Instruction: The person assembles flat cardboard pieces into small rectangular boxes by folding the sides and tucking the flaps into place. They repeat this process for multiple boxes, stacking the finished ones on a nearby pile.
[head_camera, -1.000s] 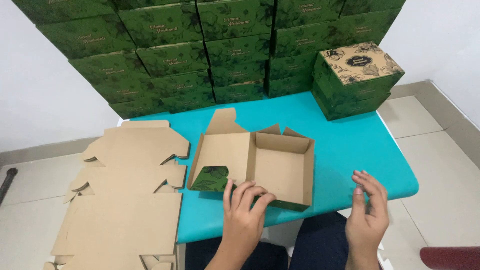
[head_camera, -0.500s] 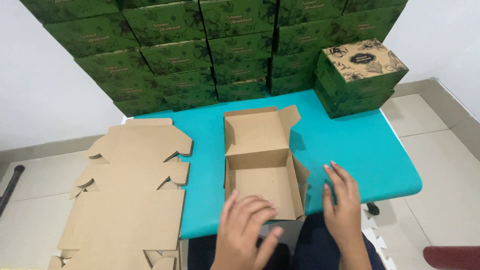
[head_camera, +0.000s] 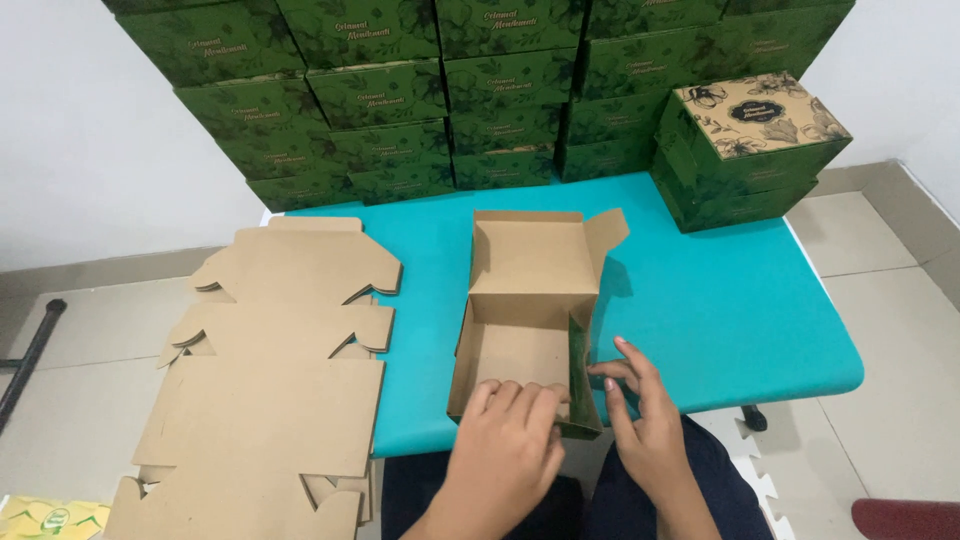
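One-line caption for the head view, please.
Both hands, left hand and right hand, press the near wall of a half-folded cardboard box on a teal table.

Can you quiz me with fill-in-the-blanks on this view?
1. The half-folded brown cardboard box sits on the ____ table.
2. The flat brown cardboard blanks lie to the box's ____.
3. The left hand rests on the box's ____ wall; the right hand is beside it.

Missing: teal; left; near
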